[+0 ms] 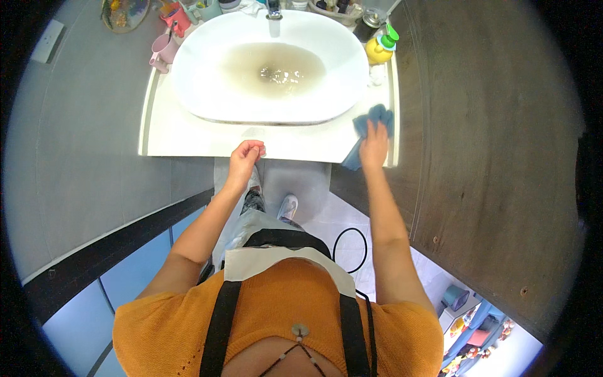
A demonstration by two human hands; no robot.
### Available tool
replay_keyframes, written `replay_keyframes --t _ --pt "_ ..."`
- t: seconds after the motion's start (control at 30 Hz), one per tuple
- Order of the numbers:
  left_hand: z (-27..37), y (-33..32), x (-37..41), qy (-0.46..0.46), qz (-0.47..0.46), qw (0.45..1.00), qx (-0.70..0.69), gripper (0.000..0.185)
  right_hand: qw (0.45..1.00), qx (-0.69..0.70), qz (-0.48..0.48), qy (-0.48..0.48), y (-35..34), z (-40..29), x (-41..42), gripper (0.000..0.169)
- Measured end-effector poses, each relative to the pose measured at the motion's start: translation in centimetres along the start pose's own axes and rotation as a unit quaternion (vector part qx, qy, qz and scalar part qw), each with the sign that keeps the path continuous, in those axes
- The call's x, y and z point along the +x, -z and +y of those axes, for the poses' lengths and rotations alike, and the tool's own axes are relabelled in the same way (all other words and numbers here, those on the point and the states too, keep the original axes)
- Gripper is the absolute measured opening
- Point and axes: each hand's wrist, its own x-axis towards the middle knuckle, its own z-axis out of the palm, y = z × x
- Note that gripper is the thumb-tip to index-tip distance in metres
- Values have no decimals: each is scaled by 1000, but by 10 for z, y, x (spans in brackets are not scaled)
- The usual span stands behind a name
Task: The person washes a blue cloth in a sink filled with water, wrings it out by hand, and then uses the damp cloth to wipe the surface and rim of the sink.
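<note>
My right hand [374, 147] presses a blue cloth [352, 155] against the right front part of the white countertop [198, 139]. One end of the cloth hangs at the front edge; part of it is hidden under the fingers. My left hand [247, 154] is at the counter's front edge, left of centre, its fingers curled with nothing visible in them. Behind both hands stands a white oval washbasin [198, 89] holding cloudy, brownish water [235, 70]. Its chrome faucet [273, 9] is at the back.
A yellow pump bottle [378, 51] with a green top and a dark canister [366, 27] stand behind the cloth. Pink cups [164, 49] line the left side. A brown wood-look panel [485, 141] closes in on the right, a grey wall [99, 118] on the left.
</note>
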Motion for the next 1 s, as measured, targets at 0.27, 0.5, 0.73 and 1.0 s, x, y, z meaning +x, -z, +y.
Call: replay_keyframes --t 0.27,0.5,0.73,1.0 --pt "32 35 23 -4 -3 1000 14 18 978 160 -74 107 50 -73 -44 44" --pt "72 109 54 -14 50 999 -4 18 895 417 18 -156 67 -89 36 36" --pt "97 132 83 3 57 998 -12 18 992 -52 -84 76 41 -113 101 37" --pt "101 134 101 22 32 999 -14 18 974 -199 -78 79 -6 -87 144 42"
